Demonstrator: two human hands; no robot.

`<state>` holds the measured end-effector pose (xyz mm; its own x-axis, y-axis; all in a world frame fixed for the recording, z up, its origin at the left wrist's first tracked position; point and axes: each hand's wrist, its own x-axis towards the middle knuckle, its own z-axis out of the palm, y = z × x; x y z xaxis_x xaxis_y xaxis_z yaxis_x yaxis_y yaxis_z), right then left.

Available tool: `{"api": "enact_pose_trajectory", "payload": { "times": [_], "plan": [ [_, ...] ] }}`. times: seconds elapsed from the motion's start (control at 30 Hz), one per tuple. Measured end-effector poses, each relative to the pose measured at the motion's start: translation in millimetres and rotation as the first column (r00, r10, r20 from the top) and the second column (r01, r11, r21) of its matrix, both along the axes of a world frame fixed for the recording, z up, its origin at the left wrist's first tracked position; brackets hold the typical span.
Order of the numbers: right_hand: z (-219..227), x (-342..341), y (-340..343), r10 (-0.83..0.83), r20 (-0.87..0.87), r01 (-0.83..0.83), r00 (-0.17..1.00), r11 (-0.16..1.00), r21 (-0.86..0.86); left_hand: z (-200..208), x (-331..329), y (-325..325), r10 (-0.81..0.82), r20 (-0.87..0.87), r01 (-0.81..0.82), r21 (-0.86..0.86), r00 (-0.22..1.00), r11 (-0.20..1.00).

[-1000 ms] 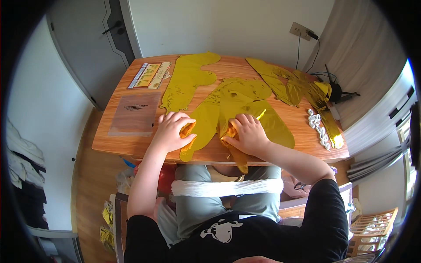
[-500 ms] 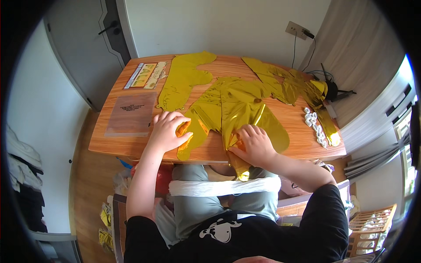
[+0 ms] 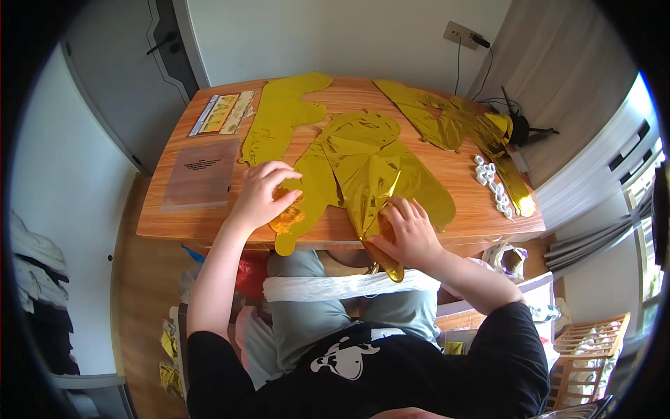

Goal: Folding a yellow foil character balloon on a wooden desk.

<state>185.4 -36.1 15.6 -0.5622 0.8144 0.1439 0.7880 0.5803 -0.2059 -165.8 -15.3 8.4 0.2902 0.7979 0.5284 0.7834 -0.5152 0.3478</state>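
Note:
A flat, uninflated gold foil balloon spreads over the middle of the table, with a narrow end hanging past the front edge. My right hand grips its creased foil near that edge; folds run toward the fingers. Over the balloon's left leg is my left hand, fingers and thumb apart, with an orange reflection beneath it. I cannot tell whether its fingertips touch the foil. Behind my left hand lies another flat gold balloon. More gold foil stretches across the back right.
On the wooden table, a clear plastic bag and a printed card lie left. Small white coils and a black antenna device are right. A white string bundle crosses my lap.
The view has shifted slightly. The foil's hanging end now swings up and rightward, lying closer to the table edge. Both hands keep nearly the same places on the balloon.

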Motion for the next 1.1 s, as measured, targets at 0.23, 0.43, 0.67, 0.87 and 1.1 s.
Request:
{"api": "enact_pose_trajectory", "payload": {
  "times": [0.23, 0.43, 0.67, 0.87, 1.1],
  "plan": [
    [-18, 1, -32, -0.021, -0.062, 0.034, 0.998, 0.975, 0.217, 20, 91, 45, -0.043, -0.290, -0.047, -0.296, 0.956, 0.954],
    [-28, 11, -50, -0.158, -0.145, 0.195, 0.977, 0.935, 0.295, -9, 105, 97, 0.067, -0.423, -0.227, -0.341, 0.904, 0.912],
    [-41, 35, -50, -0.090, -0.301, 0.211, 0.949, 0.892, 0.400, -3, 118, 98, 0.068, -0.448, -0.230, -0.319, 0.892, 0.919],
    [-32, 37, -42, 0.038, -0.374, 0.139, 0.927, 0.889, 0.436, 9, 115, 90, 0.052, -0.484, -0.246, -0.345, 0.873, 0.906],
    [-19, 37, -39, 0.101, -0.377, 0.081, 0.921, 0.895, 0.439, 0, 110, 95, 0.063, -0.476, -0.212, -0.265, 0.877, 0.941]
  ]
}}
